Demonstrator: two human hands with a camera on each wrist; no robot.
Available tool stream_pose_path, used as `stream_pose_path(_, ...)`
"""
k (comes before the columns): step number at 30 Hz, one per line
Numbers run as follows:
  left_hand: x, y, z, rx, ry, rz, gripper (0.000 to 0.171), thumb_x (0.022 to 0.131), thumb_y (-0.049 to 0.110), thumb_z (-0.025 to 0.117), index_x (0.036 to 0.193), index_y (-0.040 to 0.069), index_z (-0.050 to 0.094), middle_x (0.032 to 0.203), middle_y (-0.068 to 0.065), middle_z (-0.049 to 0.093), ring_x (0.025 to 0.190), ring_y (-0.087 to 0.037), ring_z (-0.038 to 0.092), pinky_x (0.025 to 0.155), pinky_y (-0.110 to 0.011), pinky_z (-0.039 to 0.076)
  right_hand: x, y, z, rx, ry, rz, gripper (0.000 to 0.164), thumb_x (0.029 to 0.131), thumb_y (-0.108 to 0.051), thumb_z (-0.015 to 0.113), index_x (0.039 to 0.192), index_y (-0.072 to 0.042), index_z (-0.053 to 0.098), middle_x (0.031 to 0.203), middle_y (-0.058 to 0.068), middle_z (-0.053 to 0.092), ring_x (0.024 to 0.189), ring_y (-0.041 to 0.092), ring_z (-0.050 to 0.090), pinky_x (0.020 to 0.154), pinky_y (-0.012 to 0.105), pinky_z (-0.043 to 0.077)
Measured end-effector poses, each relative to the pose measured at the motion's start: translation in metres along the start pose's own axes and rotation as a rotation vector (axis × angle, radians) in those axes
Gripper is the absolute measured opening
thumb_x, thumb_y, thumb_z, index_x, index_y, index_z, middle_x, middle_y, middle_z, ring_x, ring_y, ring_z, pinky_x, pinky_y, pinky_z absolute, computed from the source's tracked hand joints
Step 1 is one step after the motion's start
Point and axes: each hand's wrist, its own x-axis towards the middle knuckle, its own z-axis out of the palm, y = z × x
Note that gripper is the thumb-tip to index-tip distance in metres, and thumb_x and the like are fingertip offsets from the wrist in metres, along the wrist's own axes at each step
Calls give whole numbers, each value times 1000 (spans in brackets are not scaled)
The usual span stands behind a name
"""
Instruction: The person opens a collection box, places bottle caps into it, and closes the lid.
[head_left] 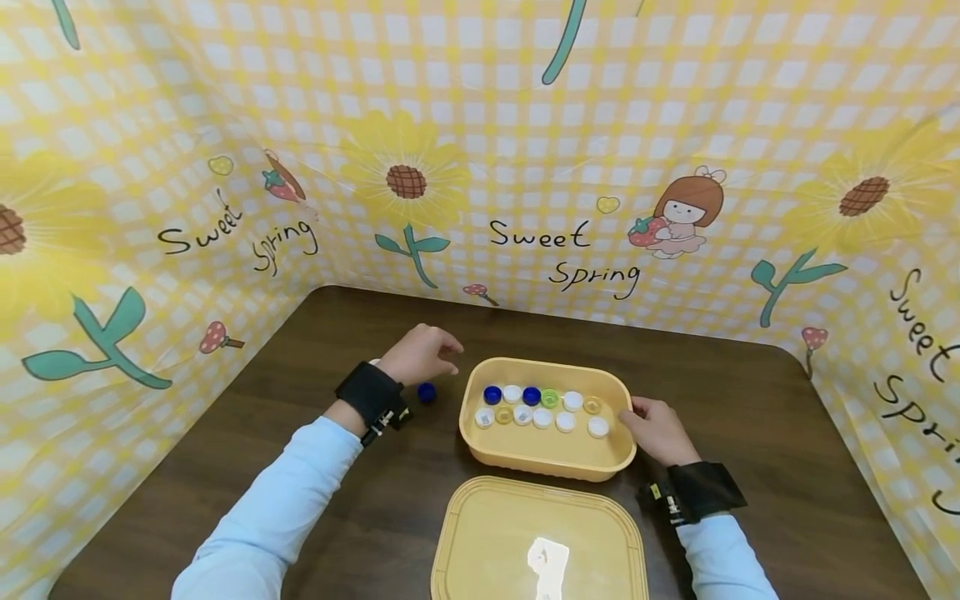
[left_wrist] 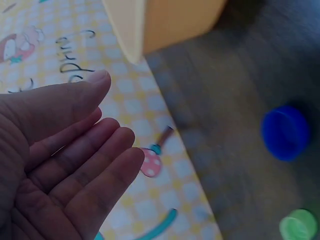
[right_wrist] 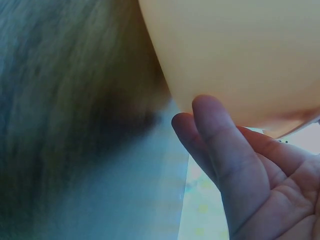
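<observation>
A yellow plastic tub (head_left: 547, 461) stands on the table, with two rows of bottle caps inside: white, blue, yellow and one green (head_left: 550, 398). My right hand (head_left: 660, 429) grips its right end at the rim; in the right wrist view the fingers (right_wrist: 212, 125) lie against the tub wall (right_wrist: 240, 60). To the left of the tub, my left hand (head_left: 422, 354) hangs in the air with relaxed fingers and holds nothing. Near it on the table lies a loose blue cap (head_left: 427, 392). The left wrist view shows this blue cap (left_wrist: 286, 132) and a light green cap (left_wrist: 298, 226).
A yellow lid (head_left: 517, 533) lies flat in front of the tub, close to its near side. Part of a pale thing (head_left: 375, 362) shows behind the left wrist. Yellow checked cloth (head_left: 450, 75) hangs around the back and sides of the dark wooden table (head_left: 375, 508).
</observation>
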Motion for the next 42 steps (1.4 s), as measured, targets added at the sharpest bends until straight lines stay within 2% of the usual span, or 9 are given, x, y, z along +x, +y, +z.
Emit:
stream_pose_path(10, -12, -29, 18, 26, -15, -55, 34, 79, 9, 79, 109, -3, 71, 104, -13, 70, 96, -27, 65, 85, -38, 51, 2, 1, 0, -17, 8, 4, 33, 94, -14, 52, 117, 7, 64, 92, 11, 67, 80, 19, 57, 70, 28, 45)
stream_pose_path(15, -15, -39, 27, 39, -24, -86, 34, 78, 10, 80, 108, -3, 71, 101, -12, 70, 93, -26, 65, 83, -37, 51, 1, -1, 0, -17, 1, 9, 34, 94, -15, 52, 118, 7, 64, 94, 11, 67, 81, 20, 56, 71, 28, 44)
stream_pose_path(22, -16, -51, 38, 58, -18, -94, 31, 76, 11, 81, 104, 0, 73, 95, -8, 70, 89, -24, 65, 80, -37, 52, -1, -3, -1, -17, 1, 11, 34, 94, -13, 52, 119, 8, 63, 97, 13, 67, 84, 21, 57, 74, 30, 45)
stream_pose_path(31, -18, -56, 47, 60, -7, -110, 25, 75, 7, 81, 100, 2, 75, 95, -8, 71, 91, -26, 65, 81, -39, 51, 0, -1, -1, -17, 9, 16, 33, 94, -14, 53, 117, 6, 64, 94, 11, 67, 81, 20, 56, 71, 29, 44)
stream_pose_path(37, -19, -58, 49, 65, 4, -98, 23, 75, 7, 81, 96, 3, 76, 94, -7, 72, 90, -26, 65, 81, -39, 52, 2, 1, 0, -19, 11, 12, 32, 94, -15, 52, 115, 6, 65, 88, 9, 65, 77, 19, 55, 68, 28, 43)
stream_pose_path(42, -18, -58, 49, 74, 1, -96, 21, 75, 7, 81, 95, 4, 77, 93, -6, 72, 90, -26, 65, 81, -39, 52, 4, 3, 0, -19, 8, 15, 34, 94, -16, 51, 117, 6, 64, 92, 10, 66, 80, 21, 56, 70, 29, 44)
